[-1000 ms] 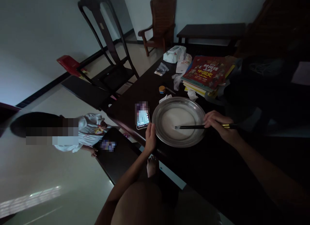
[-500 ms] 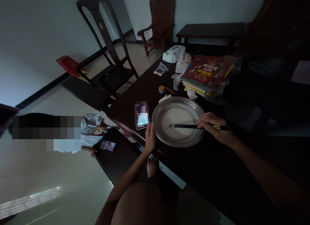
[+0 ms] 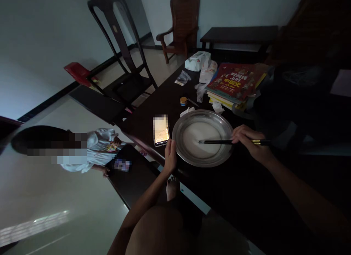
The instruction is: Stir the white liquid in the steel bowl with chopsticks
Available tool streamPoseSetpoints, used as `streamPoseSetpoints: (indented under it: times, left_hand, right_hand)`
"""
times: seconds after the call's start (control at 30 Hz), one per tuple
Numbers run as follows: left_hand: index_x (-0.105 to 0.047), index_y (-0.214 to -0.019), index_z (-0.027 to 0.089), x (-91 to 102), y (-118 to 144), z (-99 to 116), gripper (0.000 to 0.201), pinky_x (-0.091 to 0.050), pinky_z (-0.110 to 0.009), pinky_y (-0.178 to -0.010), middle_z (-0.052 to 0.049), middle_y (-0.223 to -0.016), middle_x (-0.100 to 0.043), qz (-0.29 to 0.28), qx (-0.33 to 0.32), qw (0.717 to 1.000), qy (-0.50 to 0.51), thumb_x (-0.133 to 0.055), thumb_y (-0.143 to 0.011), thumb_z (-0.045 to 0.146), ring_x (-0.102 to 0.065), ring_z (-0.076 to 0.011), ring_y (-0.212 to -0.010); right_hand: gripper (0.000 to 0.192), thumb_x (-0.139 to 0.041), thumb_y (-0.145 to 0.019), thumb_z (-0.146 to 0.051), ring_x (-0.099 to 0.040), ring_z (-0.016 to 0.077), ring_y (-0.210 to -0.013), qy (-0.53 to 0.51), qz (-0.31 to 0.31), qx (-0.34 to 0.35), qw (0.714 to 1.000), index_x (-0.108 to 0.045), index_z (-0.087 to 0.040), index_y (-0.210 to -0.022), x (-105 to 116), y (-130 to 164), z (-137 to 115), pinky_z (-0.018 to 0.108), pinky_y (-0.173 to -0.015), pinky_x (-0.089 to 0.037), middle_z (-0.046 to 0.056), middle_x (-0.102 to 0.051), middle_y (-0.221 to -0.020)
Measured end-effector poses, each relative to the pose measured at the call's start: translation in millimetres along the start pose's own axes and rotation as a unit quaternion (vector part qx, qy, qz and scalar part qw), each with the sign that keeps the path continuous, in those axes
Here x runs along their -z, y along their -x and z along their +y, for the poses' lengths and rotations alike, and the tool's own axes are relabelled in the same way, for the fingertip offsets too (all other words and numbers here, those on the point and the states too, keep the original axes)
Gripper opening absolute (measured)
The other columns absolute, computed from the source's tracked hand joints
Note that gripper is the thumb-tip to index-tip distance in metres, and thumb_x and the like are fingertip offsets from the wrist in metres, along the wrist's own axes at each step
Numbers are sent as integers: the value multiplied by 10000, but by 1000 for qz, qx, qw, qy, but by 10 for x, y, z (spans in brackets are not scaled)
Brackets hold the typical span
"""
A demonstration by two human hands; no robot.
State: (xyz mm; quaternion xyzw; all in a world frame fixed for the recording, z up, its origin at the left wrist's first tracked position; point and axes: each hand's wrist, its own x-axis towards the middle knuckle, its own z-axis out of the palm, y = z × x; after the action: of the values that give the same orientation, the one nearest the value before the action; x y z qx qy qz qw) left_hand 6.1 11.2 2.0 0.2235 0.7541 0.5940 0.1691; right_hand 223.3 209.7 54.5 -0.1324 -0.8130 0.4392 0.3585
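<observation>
A wide metal basin [image 3: 183, 152] with a milky white mixture [image 3: 201, 134] in it stands on the dark table. My right hand [image 3: 251, 142], fingers pinched, holds black chopsticks [image 3: 216, 142] with a gold band. They lie nearly level over the basin, tips at the white mixture. My left hand [image 3: 170, 155] is at the basin's left rim, its fingers closed against the edge; the grip is partly hidden. Just beyond those fingers is a phone [image 3: 161, 132] with a lit screen, close to the basin.
Behind the basin are crumpled tissues [image 3: 218, 107], a small round jar [image 3: 183, 101], plastic bags [image 3: 207, 70] and a stack of books [image 3: 236, 81]. To the left, another person [image 3: 98, 145] in a light shirt is by a dark bench [image 3: 131, 182]. A tall chair [image 3: 126, 61] stands beyond.
My right hand has moved right with the chopsticks, and their tips have shifted right across the basin. The phone screen has turned brighter and yellowish. My left hand stays at the rim.
</observation>
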Motion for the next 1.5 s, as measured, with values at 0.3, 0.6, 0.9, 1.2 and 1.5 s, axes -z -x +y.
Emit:
streamPoseSetpoints:
  times: [0.3,0.6,0.9,1.2,1.5]
  left_hand:
    - [-547,-736,223,7,3,-47,583,-473,-334,-745,-40,-761,-519,-1,17,1000,6,-458,-778,798,-523,-202,-802]
    - [-527,-716,218,4,2,11,592,-465,-311,-688,-7,-720,-490,-4,-19,1000,18,-479,-773,805,-474,-162,-703]
    - [-506,-709,213,-16,-14,7,626,-460,-289,-668,0,-711,-483,-3,-15,1000,8,-456,-756,835,-465,-147,-688]
    - [-544,-746,215,-13,-3,10,664,-491,-304,-723,-27,-760,-533,3,-5,1000,-25,-392,-757,861,-526,-172,-754]
    - [-568,-766,203,-3,-4,-21,611,-516,-307,-723,-31,-763,-553,-2,-25,1000,-17,-409,-819,791,-551,-170,-754]
  right_hand:
    - [271,-542,-954,-297,-646,217,-855,8,-8,-3,1000,-712,-255,-748,-3,9,4,405,-804,-519,49,-684,-795]
    - [244,-568,-941,-285,-655,214,-853,9,-11,-6,1000,-725,-256,-756,-8,4,7,388,-802,-516,43,-692,-811]
    - [219,-578,-937,-288,-657,211,-870,19,-16,-10,1000,-724,-254,-777,-13,10,45,386,-820,-512,39,-704,-840]
    - [200,-586,-932,-265,-653,210,-878,10,-28,-12,999,-722,-251,-785,-20,14,70,379,-827,-503,36,-698,-845]
    - [201,-566,-944,-234,-641,197,-889,5,-47,-4,999,-714,-254,-808,-11,29,87,367,-836,-490,31,-686,-857]
